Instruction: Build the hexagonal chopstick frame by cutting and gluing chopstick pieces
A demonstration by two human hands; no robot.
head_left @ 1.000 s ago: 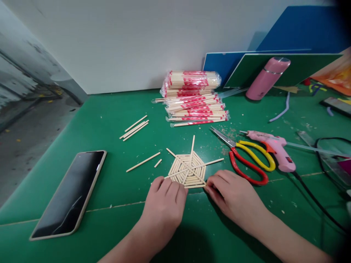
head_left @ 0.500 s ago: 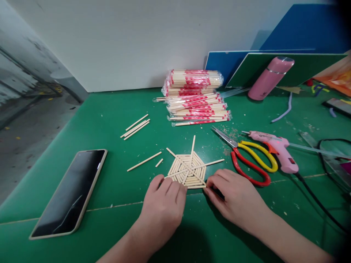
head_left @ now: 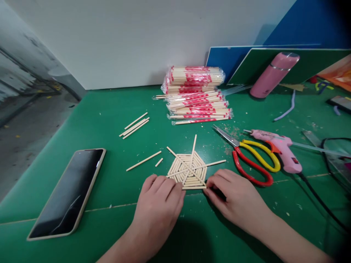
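Note:
A spiderweb-like pentagon of chopstick pieces (head_left: 189,168) lies flat on the green table, several longer spokes sticking out past its rings. Along its near edge runs a short chopstick piece (head_left: 194,188). My right hand (head_left: 233,191) pinches at the right end of that piece, thumb and fingertips together. At its left end is my left hand (head_left: 160,204), fingers curled down against the web's lower left corner; its fingertips are partly hidden. A loose stick (head_left: 144,161) and a short offcut (head_left: 159,162) lie left of the web.
Cut sticks (head_left: 135,126) and wrapped chopsticks (head_left: 199,96) lie farther back. On the right are red-and-yellow-handled scissors (head_left: 252,160), a pink glue gun (head_left: 285,149) with its cord, and a pink flask (head_left: 274,76). A phone (head_left: 67,193) lies left.
My left hand has shifted slightly left, uncovering more of the web's near edge and the left end of its stick. The right hand stays at the right corner.

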